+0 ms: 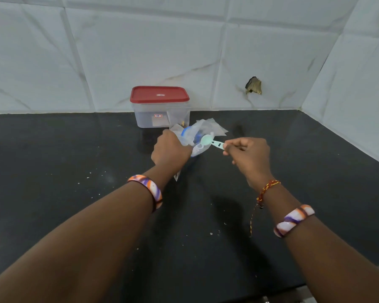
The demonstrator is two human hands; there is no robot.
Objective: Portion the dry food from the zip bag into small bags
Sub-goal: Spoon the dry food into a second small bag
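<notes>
Left hand (170, 149) grips zip bag (189, 138); right hand (247, 153) pinches spoon (210, 142) near container (160, 108).

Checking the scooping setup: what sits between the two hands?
In the head view, a mint-green plastic measuring spoon spans between them: right hand pinches its handle, bowl at the clear plastic bag the left hand grips.

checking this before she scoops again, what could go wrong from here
1. The left hand grips the clear bag bunched and tilted above the black counter; if its mouth sags, food could spill.
2. The right hand pinches only the handle end of the mint scoop, so a loaded scoop might wobble and tip.
3. Specks already dot the counter, so more crumbs may scatter.
</notes>
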